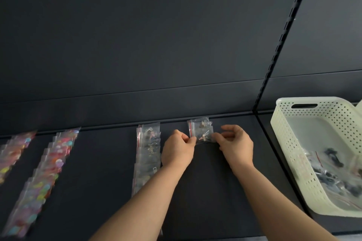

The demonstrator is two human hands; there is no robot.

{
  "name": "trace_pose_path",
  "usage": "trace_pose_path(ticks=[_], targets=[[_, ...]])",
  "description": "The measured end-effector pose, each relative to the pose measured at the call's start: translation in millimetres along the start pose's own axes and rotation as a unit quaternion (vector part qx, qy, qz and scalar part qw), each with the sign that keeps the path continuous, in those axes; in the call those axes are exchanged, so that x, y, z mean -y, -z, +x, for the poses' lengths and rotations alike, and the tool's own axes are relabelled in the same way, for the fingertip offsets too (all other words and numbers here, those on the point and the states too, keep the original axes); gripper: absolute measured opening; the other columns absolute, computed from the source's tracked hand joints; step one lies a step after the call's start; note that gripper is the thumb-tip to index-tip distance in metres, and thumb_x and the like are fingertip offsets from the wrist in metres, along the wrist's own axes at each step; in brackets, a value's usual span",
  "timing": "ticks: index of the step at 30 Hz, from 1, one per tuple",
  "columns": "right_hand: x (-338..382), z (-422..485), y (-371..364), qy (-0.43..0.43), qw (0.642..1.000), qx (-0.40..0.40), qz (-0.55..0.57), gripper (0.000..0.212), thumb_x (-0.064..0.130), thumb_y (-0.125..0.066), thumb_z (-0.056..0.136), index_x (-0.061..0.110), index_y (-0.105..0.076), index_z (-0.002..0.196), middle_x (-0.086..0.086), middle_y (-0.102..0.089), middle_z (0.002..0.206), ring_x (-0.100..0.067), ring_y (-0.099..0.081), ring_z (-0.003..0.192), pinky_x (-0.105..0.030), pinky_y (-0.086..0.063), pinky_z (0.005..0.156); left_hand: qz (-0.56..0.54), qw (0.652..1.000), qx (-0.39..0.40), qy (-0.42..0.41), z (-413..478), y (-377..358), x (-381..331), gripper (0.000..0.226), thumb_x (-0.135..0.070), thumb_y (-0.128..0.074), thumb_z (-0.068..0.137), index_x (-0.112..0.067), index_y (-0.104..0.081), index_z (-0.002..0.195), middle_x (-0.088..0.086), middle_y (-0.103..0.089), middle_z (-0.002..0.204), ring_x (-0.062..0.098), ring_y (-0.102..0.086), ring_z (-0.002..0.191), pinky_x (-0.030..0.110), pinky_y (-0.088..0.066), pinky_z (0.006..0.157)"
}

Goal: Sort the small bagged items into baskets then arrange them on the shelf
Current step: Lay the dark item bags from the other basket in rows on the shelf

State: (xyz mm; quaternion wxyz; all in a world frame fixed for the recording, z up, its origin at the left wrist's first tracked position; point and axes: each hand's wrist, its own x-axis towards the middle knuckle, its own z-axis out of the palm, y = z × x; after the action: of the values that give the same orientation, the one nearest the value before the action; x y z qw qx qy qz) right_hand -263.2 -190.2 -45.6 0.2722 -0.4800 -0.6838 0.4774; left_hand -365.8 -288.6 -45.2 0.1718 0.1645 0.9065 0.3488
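Two grips, head view. My left grip (pixel 179 148) and my right grip (pixel 236 146) each pinch one side edge of a small clear plastic zip bag of tiny metal parts (pixel 203 136), thumb pressed against fingertips on the film.

The bag sits low over the far part of the dark matte shelf (pixel 205 191). It overlaps a second clear bag of the same kind (pixel 200 123) lying just behind it. I cannot tell whether the pinched bag touches the shelf.

To its left, a column of overlapped clear bags (pixel 147 154) runs from back to front. Well apart, further left, lie two slanted rows of clear bags with bright multicoloured contents (pixel 49 172).

To the right stands a cream perforated plastic basket (pixel 288 139) holding more bags of dark parts.

Handling, as I judge it: the bag is light, limp and slick, and its loose contents slide to the low side. The flat edges or the sealed strip give the surest hold. A pinch over the hard parts is likely to slip.
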Motion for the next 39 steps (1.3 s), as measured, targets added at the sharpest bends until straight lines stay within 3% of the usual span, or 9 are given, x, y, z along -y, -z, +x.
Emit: trace_pose_path(ticks=[3, 8, 14, 18, 24, 28, 31, 34, 39], targets=[[12.5, -5.8, 19.3, 0.115, 0.986, 0.015, -0.122, 0.017, 0.016, -0.066, 0.083, 0.024, -0.066, 0.098, 0.011, -0.061, 0.09, -0.004, -0.057, 0.078, -0.011, -0.04, 0.067, -0.012, 0.999, -0.005, -0.051, -5.7, 5.4, -9.1, 0.014, -0.037, -0.062, 0.088, -0.027, -0.053, 0.091, -0.007, -0.068, 0.085, 0.021, -0.069, 0.077, 0.04, -0.057, 0.072], [33.5, -12.3, 79.3, 0.238, 0.919, -0.079, -0.303, 0.018, 0.016, -0.06, 0.086, 0.026, -0.069, 0.098, 0.006, -0.065, 0.097, -0.02, -0.056, 0.095, -0.031, -0.046, 0.063, -0.056, 0.988, 0.035, -0.142, -27.7, 3.7, -53.9, 0.007, -0.03, -0.062, 0.09, -0.028, -0.057, 0.093, -0.011, -0.065, 0.085, 0.015, -0.065, 0.082, 0.035, -0.055, 0.072], [1.3, -12.0, 177.6, 0.167, 0.907, -0.103, -0.372, 0.019, 0.017, -0.056, 0.09, 0.028, -0.068, 0.1, 0.007, -0.064, 0.106, -0.017, -0.054, 0.102, -0.03, -0.045, 0.064, -0.028, 0.958, 0.149, -0.243, -66.8, -29.9, -114.4, 0.006, -0.03, -0.064, 0.089, -0.029, -0.063, 0.094, -0.015, -0.066, 0.084, 0.009, -0.063, 0.084, 0.035, -0.055, 0.076], [-23.9, -10.1, 230.6, 0.128, 0.904, -0.11, -0.392, 0.022, 0.014, -0.055, 0.091, 0.027, -0.068, 0.104, 0.005, -0.066, 0.11, -0.019, -0.057, 0.102, -0.034, -0.051, 0.073, 0.02, 0.93, 0.161, -0.329, -91.5, -52.7, -151.7, 0.009, -0.025, -0.064, 0.088, -0.026, -0.067, 0.097, -0.015, -0.066, 0.085, 0.007, -0.064, 0.086, 0.034, -0.055, 0.081], [-49.2, -8.8, 252.0, 0.089, 0.909, -0.121, -0.389, 0.023, 0.018, -0.052, 0.094, 0.031, -0.067, 0.103, 0.007, -0.065, 0.11, -0.018, -0.057, 0.101, -0.035, -0.053, 0.071, 0.252, 0.821, 0.148, -0.491, -116.2, -92.0, -187.1, 0.019, -0.02, -0.061, 0.093, -0.027, -0.07, 0.109, -0.004, -0.069, 0.11, 0.018, -0.058, 0.108, 0.035, -0.049, 0.089], [-57.2, -6.0, 250.3, 0.083, 0.921, -0.131, -0.358, 0.023, 0.02, -0.049, 0.094, 0.033, -0.066, 0.102, 0.007, -0.065, 0.105, -0.017, -0.058, 0.097, -0.037, -0.054, 0.069, 0.391, 0.774, 0.174, -0.466, -117.5, -117.4, -197.5, 0.024, -0.015, -0.06, 0.092, -0.021, -0.07, 0.112, 0.004, -0.068, 0.109, 0.027, -0.061, 0.104, 0.037, -0.052, 0.084], [-60.1, -4.3, 250.0, 0.081, 0.923, -0.142, -0.348, 0.024, 0.02, -0.047, 0.094, 0.032, -0.066, 0.103, 0.007, -0.065, 0.106, -0.016, -0.059, 0.097, -0.036, -0.054, 0.069, 0.386, 0.783, 0.237, -0.426, -120.5, -125.0, -200.7, 0.019, -0.031, -0.067, 0.089, -0.026, -0.071, 0.107, -0.003, -0.069, 0.106, 0.021, -0.063, 0.098, 0.035, -0.052, 0.084], [-61.6, -4.0, 249.8, 0.073, 0.925, -0.146, -0.343, 0.026, 0.021, -0.045, 0.095, 0.033, -0.065, 0.106, 0.009, -0.065, 0.106, -0.015, -0.059, 0.097, -0.034, -0.053, 0.068, 0.379, 0.782, 0.285, -0.404, -123.4, -126.2, -202.6, 0.035, -0.048, -0.075, 0.079, -0.031, -0.069, 0.108, -0.007, -0.067, 0.107, 0.018, -0.061, 0.1, 0.032, -0.05, 0.082], [-62.2, -4.8, 249.7, 0.073, 0.926, -0.154, -0.337, 0.027, 0.019, -0.044, 0.095, 0.033, -0.064, 0.106, 0.011, -0.065, 0.106, -0.014, -0.059, 0.097, -0.032, -0.053, 0.063, 0.428, 0.746, 0.312, -0.404, -128.3, -120.1, -205.3, 0.051, -0.046, -0.081, 0.073, -0.032, -0.065, 0.12, -0.003, -0.061, 0.118, 0.019, -0.054, 0.1, 0.033, -0.049, 0.084]])
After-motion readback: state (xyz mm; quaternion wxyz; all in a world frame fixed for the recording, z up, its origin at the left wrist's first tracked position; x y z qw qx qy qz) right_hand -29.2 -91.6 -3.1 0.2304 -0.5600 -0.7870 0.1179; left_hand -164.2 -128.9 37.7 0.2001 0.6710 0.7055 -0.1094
